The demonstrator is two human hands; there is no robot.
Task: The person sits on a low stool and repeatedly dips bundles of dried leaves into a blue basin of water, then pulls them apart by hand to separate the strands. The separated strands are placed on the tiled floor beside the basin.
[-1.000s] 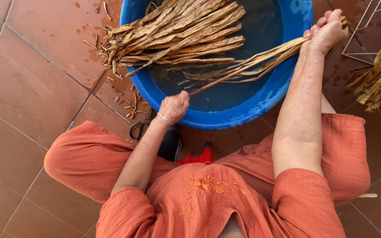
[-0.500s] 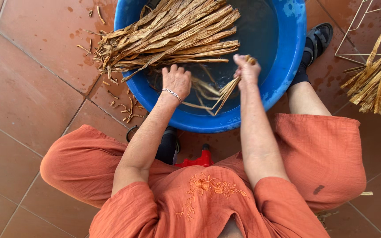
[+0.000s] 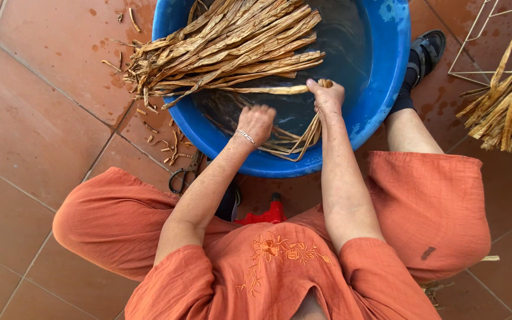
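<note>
A blue round tub (image 3: 386, 77) with water stands on the tiled floor before my knees. A thick bundle of dried straw-coloured leaf strips (image 3: 226, 47) lies across its left rim, ends hanging out over the floor. My right hand (image 3: 326, 95) is shut on a small bunch of wet strips (image 3: 300, 139) bent into a loop inside the tub. My left hand (image 3: 257, 122), with a bracelet at the wrist, is closed over the same bunch at its lower left, just above the water.
Scissors (image 3: 184, 175) lie on the floor by the tub's near-left edge among loose strip scraps (image 3: 164, 139). More dried strips (image 3: 508, 101) and a white wire rack (image 3: 475, 53) are at the right. A red object (image 3: 268, 213) sits between my knees.
My right hand swung the small bunch from the far right into the tub. My left hand came up from the near rim and closed on it; the strips now bend into a loop.
</note>
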